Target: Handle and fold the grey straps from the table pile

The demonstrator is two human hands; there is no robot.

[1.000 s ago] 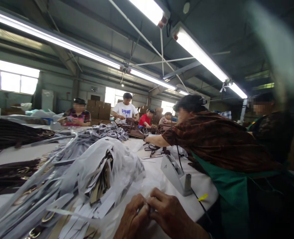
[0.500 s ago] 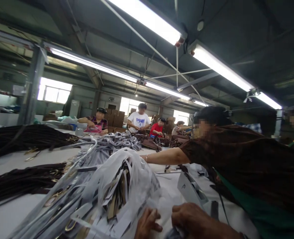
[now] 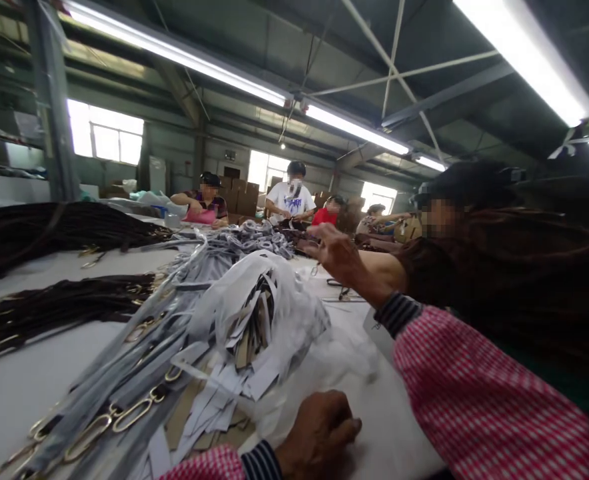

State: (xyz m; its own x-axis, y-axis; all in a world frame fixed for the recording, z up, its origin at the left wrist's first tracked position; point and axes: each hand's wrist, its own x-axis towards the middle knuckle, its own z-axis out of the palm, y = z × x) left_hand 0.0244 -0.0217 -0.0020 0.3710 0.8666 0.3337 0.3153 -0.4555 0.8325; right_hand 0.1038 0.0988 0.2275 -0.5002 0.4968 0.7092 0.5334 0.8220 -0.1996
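Observation:
My left hand (image 3: 319, 430) is low in the head view over the white tabletop, with fingers curled in and thumb pointing right. Whatever its palm may hold is hidden. Just beyond it lies a clear plastic bag (image 3: 299, 327), its mouth showing many narrow grey-brown and white strips (image 3: 257, 320). More loose strips (image 3: 209, 407) spread to the left of my hand. My right hand (image 3: 339, 257) is stretched forward above the table, slightly blurred, fingers extended and nothing visible in them. It overlaps a co-worker's forearm (image 3: 387, 263) in the view; whether they touch, I cannot tell.
Grey straps with gold clasps (image 3: 134, 413) run along the left of the bag. Dark brown straps (image 3: 59, 307) are heaped farther left. A co-worker in a dark top (image 3: 519, 267) leans in close at my right. Several people work across the table, beyond a grey pile (image 3: 259, 240).
My right hand has risen from the front edge and reached forward; the dark item near it is out of sight. My left hand's fingers have curled in. The view has swung right and down.

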